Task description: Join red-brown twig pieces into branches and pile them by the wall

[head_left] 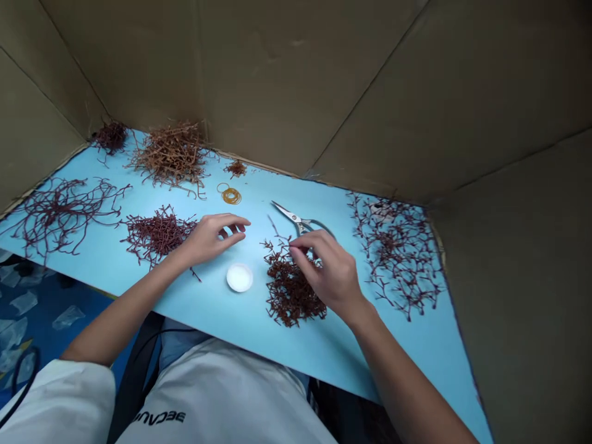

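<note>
Lying near the middle of a pale blue surface (277, 351), a heap of dark red branching sprigs (291, 293) is listed first: finely forked, dry in appearance and densely tangled, with one thin sprig raised above the rest. The heap's upper edge is touched by the right hand (326, 271), which is held narrow, with thumb and fingers drawn together. Whether a sprig is gripped cannot be told. The left hand (210, 240) is held loosely curled and partly open, with nothing seen in it, just beside a second dark red pile (157, 235).

Steel scissors (296, 216) are laid partly beneath the right hand. A round white lid (239, 277) is placed between the hands, and amber rubber bands (230, 195) are set farther back. Also laid out are a tan twig mass (171, 154), a small tan tuft (235, 168), a dark tuft (111, 137), and long, sprawling red sprays at the left (60, 213) and right (398, 256).

The surface is bounded by cardboard walls (370, 92). Clear plastic scraps (67, 317) are scattered on a dark blue floor (28, 290) below it, and a white garment (222, 394) with dark lettering is seen at the near edge.
</note>
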`<move>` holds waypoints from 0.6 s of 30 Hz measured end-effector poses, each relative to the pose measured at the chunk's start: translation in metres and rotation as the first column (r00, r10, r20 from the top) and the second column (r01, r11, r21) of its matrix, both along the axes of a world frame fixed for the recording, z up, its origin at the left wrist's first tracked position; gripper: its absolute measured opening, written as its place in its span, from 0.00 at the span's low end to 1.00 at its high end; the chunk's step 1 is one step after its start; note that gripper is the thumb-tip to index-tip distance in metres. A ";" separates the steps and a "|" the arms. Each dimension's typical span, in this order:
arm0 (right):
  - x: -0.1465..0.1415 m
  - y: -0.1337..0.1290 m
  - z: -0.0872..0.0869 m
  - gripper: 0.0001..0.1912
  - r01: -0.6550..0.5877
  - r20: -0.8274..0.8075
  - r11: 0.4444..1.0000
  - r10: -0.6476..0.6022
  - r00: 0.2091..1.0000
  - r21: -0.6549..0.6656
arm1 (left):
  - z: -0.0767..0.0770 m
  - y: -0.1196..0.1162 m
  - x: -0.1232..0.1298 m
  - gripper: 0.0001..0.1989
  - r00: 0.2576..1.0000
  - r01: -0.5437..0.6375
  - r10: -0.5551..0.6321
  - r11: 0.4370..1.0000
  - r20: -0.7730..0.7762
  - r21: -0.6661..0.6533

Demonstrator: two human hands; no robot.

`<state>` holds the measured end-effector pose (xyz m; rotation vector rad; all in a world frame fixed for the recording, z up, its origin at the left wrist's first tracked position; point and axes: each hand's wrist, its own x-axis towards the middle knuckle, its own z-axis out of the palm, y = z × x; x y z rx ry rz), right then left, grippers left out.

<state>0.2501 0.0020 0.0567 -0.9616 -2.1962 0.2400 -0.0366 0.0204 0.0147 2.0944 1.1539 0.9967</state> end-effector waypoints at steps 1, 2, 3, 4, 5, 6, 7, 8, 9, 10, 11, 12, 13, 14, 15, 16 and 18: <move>0.000 0.004 0.007 0.04 0.041 -0.094 0.998 -0.045 0.995 -0.049 | -0.001 0.014 0.007 0.12 0.996 0.039 -0.043 0.998 -0.082 -0.055; -0.001 0.007 0.015 0.05 0.071 -0.171 0.993 -0.086 0.981 -0.094 | -0.003 0.026 0.015 0.13 0.976 0.095 -0.115 0.989 -0.183 -0.115; -0.002 0.010 0.023 0.05 0.088 -0.236 0.988 -0.117 0.965 -0.130 | -0.005 0.036 0.023 0.12 0.960 0.127 -0.156 0.983 -0.234 -0.134; -0.004 0.012 0.031 0.05 0.092 -0.289 0.983 -0.136 0.948 -0.158 | -0.008 0.044 0.031 0.11 0.945 0.150 -0.183 0.979 -0.271 -0.141; -0.005 0.015 0.038 0.05 0.087 -0.338 0.981 -0.143 0.930 -0.175 | -0.010 0.049 0.039 0.10 0.932 0.166 -0.202 0.976 -0.302 -0.143; -0.007 0.016 0.044 0.05 0.078 -0.378 0.980 -0.144 0.915 -0.183 | -0.013 0.053 0.046 0.11 0.921 0.180 -0.218 0.973 -0.324 -0.143; -0.009 0.017 0.049 0.04 0.071 -0.410 0.980 -0.142 0.901 -0.184 | -0.015 0.054 0.051 0.12 0.910 0.194 -0.232 0.971 -0.344 -0.143; -0.010 0.019 0.054 0.05 0.068 -0.434 0.981 -0.142 0.889 -0.182 | -0.016 0.055 0.055 0.12 0.900 0.207 -0.245 0.968 -0.360 -0.142; -0.011 0.019 0.057 0.05 0.068 -0.453 0.982 -0.143 0.880 -0.178 | -0.017 0.054 0.059 0.11 0.891 0.218 -0.255 0.966 -0.375 -0.140; -0.012 0.020 0.061 0.05 0.068 -0.467 0.983 -0.142 0.873 -0.172 | -0.018 0.053 0.061 0.10 0.884 0.228 -0.264 0.964 -0.387 -0.138; -0.012 0.021 0.064 0.05 0.064 -0.479 0.984 -0.138 0.867 -0.167 | -0.018 0.053 0.062 0.08 0.878 0.234 -0.270 0.963 -0.396 -0.136; -0.013 0.022 0.067 0.05 0.057 -0.489 0.985 -0.131 0.862 -0.162 | -0.018 0.052 0.063 0.07 0.874 0.239 -0.274 0.962 -0.402 -0.134; -0.013 0.023 0.070 0.05 0.048 -0.500 0.986 -0.122 0.857 -0.158 | -0.017 0.052 0.064 0.06 0.872 0.241 -0.275 0.961 -0.405 -0.133; -0.013 0.024 0.074 0.05 0.039 -0.510 0.987 -0.114 0.852 -0.155 | -0.017 0.052 0.064 0.06 0.872 0.240 -0.273 0.962 -0.405 -0.132; -0.013 0.025 0.077 0.05 0.032 -0.519 0.988 -0.108 0.848 -0.154 | -0.017 0.052 0.065 0.06 0.874 0.236 -0.269 0.963 -0.404 -0.131; -0.013 0.026 0.080 0.05 0.029 -0.526 0.987 -0.107 0.844 -0.156 | -0.017 0.053 0.066 0.06 0.877 0.231 -0.266 0.964 -0.400 -0.133; -0.013 0.028 0.086 0.05 0.033 -0.534 0.986 -0.115 0.838 -0.162 | -0.017 0.054 0.067 0.06 0.882 0.223 -0.262 0.964 -0.391 -0.144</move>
